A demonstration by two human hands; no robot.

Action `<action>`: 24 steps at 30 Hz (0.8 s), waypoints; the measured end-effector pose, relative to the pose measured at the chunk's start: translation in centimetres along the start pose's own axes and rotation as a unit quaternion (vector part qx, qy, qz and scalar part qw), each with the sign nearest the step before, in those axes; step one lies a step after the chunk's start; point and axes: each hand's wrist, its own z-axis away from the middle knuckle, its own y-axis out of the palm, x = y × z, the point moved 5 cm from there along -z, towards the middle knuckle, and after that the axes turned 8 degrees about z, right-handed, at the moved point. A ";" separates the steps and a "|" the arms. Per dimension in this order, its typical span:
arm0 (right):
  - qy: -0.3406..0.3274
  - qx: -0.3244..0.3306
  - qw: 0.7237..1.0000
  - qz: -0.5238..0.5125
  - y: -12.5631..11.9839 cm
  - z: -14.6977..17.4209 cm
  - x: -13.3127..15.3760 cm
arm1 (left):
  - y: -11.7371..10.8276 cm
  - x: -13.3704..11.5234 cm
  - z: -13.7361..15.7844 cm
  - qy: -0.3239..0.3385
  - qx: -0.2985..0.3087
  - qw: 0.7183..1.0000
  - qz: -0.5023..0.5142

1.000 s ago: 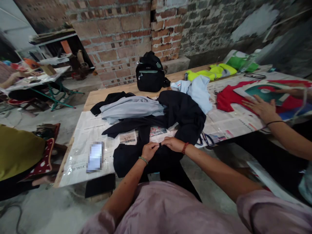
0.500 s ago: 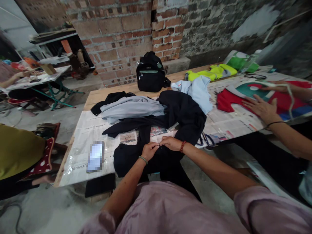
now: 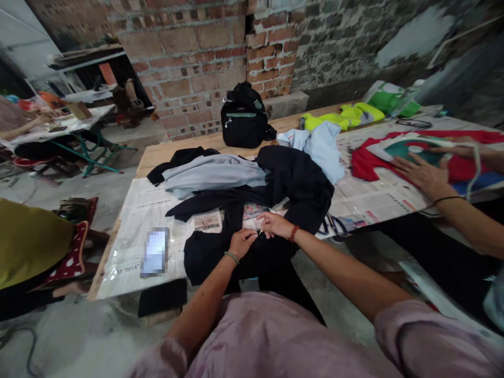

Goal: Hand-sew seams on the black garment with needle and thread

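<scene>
The left hand (image 3: 241, 245) is pinching a black cloth garment (image 3: 207, 257) that is lying along the newspaper-covered wooden table's (image 3: 125, 223) near edge. The right hand (image 3: 277, 226) is hovering beside, fingers curled, its hold unclear. The cloth is looking limp, light, suiting 2-finger pinches.

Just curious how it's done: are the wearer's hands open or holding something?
Left hand: closed, pinching black cloth.
Right hand: partly closed; whether it holds anything cannot be told.

right hand (image 3: 277, 224) raised slightly, index finger extended, co-worker's green panel (image 3: 399, 147) shifted
</scene>
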 end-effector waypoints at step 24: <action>0.126 -0.103 0.972 0.168 0.6 -0.2 -0.3 | 0.2 -0.1 0.3 0.018 0.007 1.000 -0.022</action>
